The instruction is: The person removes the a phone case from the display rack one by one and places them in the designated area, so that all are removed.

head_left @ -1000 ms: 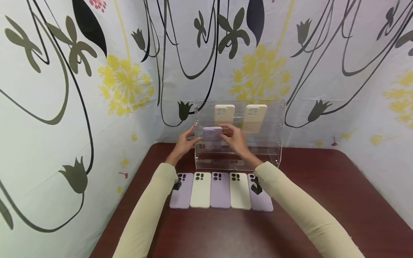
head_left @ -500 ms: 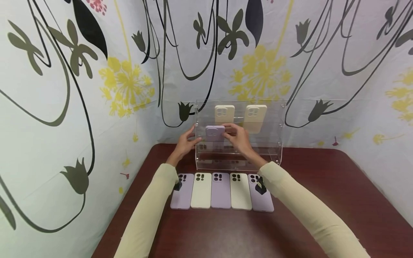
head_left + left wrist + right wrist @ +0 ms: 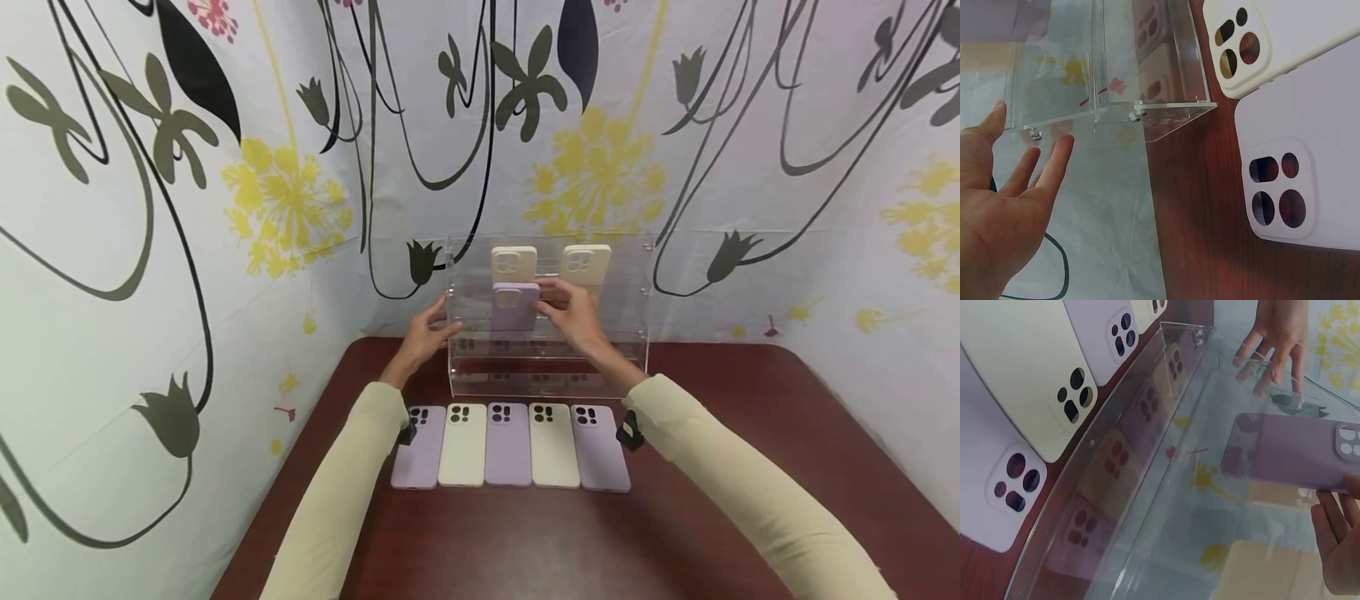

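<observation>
A purple phone case (image 3: 513, 312) stands in the middle of a clear acrylic stepped stand (image 3: 480, 388), below a cream phone case (image 3: 513, 260) on the top tier. My right hand (image 3: 576, 318) pinches the purple case by its right edge; the right wrist view shows thumb and fingers at its camera end. At the stand's left side is my left hand (image 3: 423, 340). Its fingers (image 3: 1055, 164) are extended along the side panel, apart from any case. A second cream case (image 3: 587, 261) leans on the top tier to the right.
Several phone cases lie in a row on the dark red table (image 3: 480, 533) before the stand, purple such as the end one (image 3: 600, 450) alternating with cream (image 3: 555, 446). Patterned cloth (image 3: 420, 167) hangs close behind the stand and at the left.
My right hand has moved the purple case rightward along the stand, and more of its back now shows. The left hand stays at the stand's side. The view has shifted slightly.
</observation>
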`<move>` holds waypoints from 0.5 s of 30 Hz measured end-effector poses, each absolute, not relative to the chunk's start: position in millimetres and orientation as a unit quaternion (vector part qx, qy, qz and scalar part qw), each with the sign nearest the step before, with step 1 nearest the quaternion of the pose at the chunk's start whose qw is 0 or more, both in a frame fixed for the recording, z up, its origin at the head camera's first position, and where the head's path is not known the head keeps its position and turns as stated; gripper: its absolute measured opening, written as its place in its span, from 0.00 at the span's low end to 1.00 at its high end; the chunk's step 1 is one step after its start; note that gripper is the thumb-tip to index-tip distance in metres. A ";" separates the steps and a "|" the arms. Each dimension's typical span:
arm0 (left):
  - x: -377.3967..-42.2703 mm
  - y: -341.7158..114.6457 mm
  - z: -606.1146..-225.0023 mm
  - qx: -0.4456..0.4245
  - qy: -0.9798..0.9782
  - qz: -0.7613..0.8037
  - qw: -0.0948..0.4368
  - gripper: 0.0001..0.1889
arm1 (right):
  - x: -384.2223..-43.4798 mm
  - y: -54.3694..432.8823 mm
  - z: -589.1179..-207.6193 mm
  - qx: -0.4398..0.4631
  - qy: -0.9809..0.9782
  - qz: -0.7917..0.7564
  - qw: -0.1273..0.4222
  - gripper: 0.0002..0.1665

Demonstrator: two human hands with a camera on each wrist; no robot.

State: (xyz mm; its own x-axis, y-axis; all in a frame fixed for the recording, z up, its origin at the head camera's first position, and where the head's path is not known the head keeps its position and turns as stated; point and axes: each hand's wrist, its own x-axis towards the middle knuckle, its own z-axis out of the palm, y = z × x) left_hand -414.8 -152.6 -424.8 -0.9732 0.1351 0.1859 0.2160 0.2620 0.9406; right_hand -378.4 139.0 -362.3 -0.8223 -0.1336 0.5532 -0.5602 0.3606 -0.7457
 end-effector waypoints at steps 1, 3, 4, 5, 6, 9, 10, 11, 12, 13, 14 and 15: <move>-414.7 -152.9 -425.0 -0.110 -0.793 -0.598 0.034 0.42 | -377.7 140.4 -361.3 0.217 -0.799 0.521 0.207 0.22; -414.6 -153.3 -425.7 -0.111 -0.790 -0.602 0.035 0.41 | -376.2 143.0 -359.3 0.216 -0.801 0.516 0.214 0.22; -414.7 -153.4 -426.1 -0.112 -0.788 -0.604 0.035 0.41 | -375.4 144.2 -358.1 0.216 -0.802 0.513 0.218 0.22; -414.8 -153.3 -426.5 -0.113 -0.785 -0.608 0.034 0.41 | -374.3 145.4 -357.0 0.214 -0.803 0.510 0.221 0.22; -414.7 -153.4 -427.1 -0.114 -0.783 -0.610 0.032 0.41 | -373.4 146.7 -356.0 0.215 -0.804 0.507 0.225 0.22; -415.4 -152.8 -426.5 -0.116 -0.778 -0.617 0.029 0.41 | -370.5 150.5 -351.5 0.216 -0.806 0.499 0.233 0.21; -415.5 -152.6 -426.7 -0.115 -0.776 -0.619 0.027 0.42 | -369.3 152.0 -350.2 0.216 -0.807 0.497 0.235 0.21; -415.5 -152.5 -426.9 -0.114 -0.774 -0.622 0.026 0.42 | -368.3 153.5 -349.1 0.218 -0.807 0.495 0.237 0.21; -415.5 -152.3 -427.0 -0.112 -0.774 -0.622 0.025 0.42 | -367.2 155.3 -347.9 0.220 -0.808 0.492 0.239 0.21; -415.5 -152.0 -427.0 -0.111 -0.773 -0.624 0.024 0.42 | -365.9 157.2 -346.4 0.220 -0.808 0.491 0.240 0.21; -415.5 -151.8 -427.0 -0.110 -0.772 -0.625 0.025 0.42 | -365.1 159.3 -345.2 0.222 -0.808 0.489 0.243 0.21; -415.7 -151.6 -427.0 -0.110 -0.772 -0.625 0.025 0.42 | -364.6 161.5 -343.9 0.224 -0.807 0.488 0.244 0.21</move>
